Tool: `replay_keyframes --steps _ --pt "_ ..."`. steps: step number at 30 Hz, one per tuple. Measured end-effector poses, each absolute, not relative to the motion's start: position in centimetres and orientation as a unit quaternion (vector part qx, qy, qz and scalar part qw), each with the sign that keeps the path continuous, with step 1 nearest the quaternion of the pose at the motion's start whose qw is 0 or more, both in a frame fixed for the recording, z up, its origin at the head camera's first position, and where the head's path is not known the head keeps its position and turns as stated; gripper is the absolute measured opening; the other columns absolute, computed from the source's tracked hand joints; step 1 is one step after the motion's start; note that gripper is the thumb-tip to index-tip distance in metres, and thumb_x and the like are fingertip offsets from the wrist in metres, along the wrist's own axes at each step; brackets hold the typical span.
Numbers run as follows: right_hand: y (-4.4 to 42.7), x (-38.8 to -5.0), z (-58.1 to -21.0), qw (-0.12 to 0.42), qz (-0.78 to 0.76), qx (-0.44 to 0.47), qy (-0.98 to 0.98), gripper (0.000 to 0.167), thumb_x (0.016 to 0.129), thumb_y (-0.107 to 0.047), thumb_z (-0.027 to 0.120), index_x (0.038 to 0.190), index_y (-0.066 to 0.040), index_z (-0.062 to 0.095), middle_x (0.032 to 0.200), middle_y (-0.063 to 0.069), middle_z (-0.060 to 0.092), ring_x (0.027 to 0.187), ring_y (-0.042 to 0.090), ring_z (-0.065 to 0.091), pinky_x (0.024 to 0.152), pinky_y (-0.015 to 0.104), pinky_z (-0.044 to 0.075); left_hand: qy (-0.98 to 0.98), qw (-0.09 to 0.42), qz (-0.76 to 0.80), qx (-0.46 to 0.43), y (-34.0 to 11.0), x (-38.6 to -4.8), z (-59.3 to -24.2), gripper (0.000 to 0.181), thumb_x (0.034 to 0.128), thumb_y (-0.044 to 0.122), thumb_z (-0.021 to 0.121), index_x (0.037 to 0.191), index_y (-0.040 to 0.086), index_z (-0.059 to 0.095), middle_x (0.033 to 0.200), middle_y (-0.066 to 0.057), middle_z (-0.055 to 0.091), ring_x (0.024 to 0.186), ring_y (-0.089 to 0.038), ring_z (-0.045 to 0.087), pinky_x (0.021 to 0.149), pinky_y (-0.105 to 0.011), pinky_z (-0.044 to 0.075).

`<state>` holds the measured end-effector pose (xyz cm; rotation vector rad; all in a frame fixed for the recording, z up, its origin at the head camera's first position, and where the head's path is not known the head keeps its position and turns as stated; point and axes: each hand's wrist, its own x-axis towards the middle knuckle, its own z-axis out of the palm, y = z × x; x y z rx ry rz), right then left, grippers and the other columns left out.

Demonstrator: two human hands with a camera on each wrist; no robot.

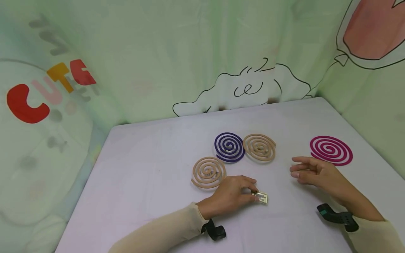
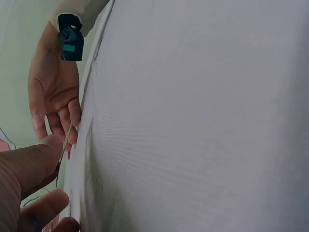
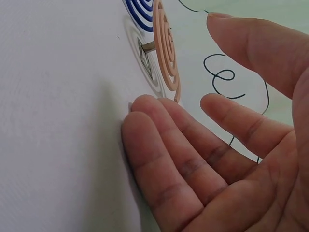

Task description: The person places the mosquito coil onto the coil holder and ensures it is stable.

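Note:
My left hand [image 1: 232, 195] pinches a small flat metal mosquito coil stand [image 1: 263, 198] between thumb and fingers, low over the table. In the left wrist view the stand [image 2: 66, 137] appears edge-on as a thin strip. To the right, my right hand [image 1: 321, 175] is held palm inward with its fingers loosely extended and nothing in them. Just beyond it lies a magenta mosquito coil [image 1: 330, 150]. A tan coil [image 1: 207, 171] sits behind the left hand. In the right wrist view another tan coil [image 3: 166, 48] is raised on a metal stand [image 3: 147, 47].
Farther back, a dark blue coil [image 1: 229, 145] stands beside the second tan coil [image 1: 260, 147], their rims touching or overlapping. A white cloth covers the table [image 1: 142, 165]. Pale green printed curtains [image 1: 158, 52] hang behind and at the sides.

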<state>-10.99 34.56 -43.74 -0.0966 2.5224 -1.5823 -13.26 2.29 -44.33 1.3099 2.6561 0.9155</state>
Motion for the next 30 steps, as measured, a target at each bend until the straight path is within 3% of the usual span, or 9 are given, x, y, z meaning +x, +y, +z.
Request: replay_keyframes --steps 5,13,16,25,30 --pt "34.7 -11.0 -43.7 0.077 -0.528 -0.035 0.845 0.059 0.101 -0.014 0.070 0.147 0.011 0.044 0.115 -0.004 0.075 0.096 0.004 0.074 0.077 0.021 0.059 0.871 0.025 0.289 0.396 2.9 -13.5 -44.8 0.016 0.0920 0.032 0.081 0.104 0.021 0.083 0.132 0.005 0.072 0.135 -0.012 0.059 0.112 -0.022 0.041" --pt "35.0 -10.9 -43.5 0.066 -0.484 -0.031 0.872 0.059 0.102 -0.020 0.069 0.150 0.005 0.046 0.124 0.017 0.072 0.096 -0.003 0.070 0.076 0.021 0.058 0.886 0.037 0.304 0.348 3.3 -13.6 -44.9 0.016 0.0890 0.030 0.083 0.103 0.021 0.084 0.137 0.001 0.069 0.139 -0.017 0.055 0.115 -0.030 0.041" --pt "35.2 -10.9 -43.4 0.068 -0.468 -0.024 0.881 0.061 0.102 -0.024 0.070 0.151 0.003 0.046 0.126 0.019 0.071 0.097 -0.007 0.067 0.075 0.021 0.058 0.889 0.037 0.306 0.340 3.4 -13.6 -45.0 0.017 0.0884 0.029 0.084 0.103 0.021 0.084 0.139 0.000 0.068 0.140 -0.016 0.054 0.115 -0.030 0.041" --pt "35.6 -10.9 -43.4 0.059 -0.469 -0.026 0.881 0.061 0.100 -0.022 0.073 0.148 0.005 0.049 0.117 -0.003 0.076 0.098 -0.012 0.064 0.075 0.020 0.057 0.895 0.017 0.295 0.334 3.6 -13.7 -45.2 0.015 0.0873 0.027 0.085 0.100 0.019 0.084 0.140 -0.004 0.068 0.140 -0.020 0.056 0.115 -0.031 0.042" --pt "35.8 -10.8 -43.5 0.055 -0.474 -0.027 0.878 0.060 0.099 -0.020 0.073 0.148 0.006 0.048 0.115 -0.008 0.076 0.097 -0.011 0.065 0.074 0.019 0.057 0.901 0.009 0.283 0.329 3.9 -13.8 -45.1 0.014 0.0887 0.029 0.083 0.099 0.020 0.084 0.143 -0.005 0.065 0.141 -0.020 0.054 0.115 -0.030 0.041"
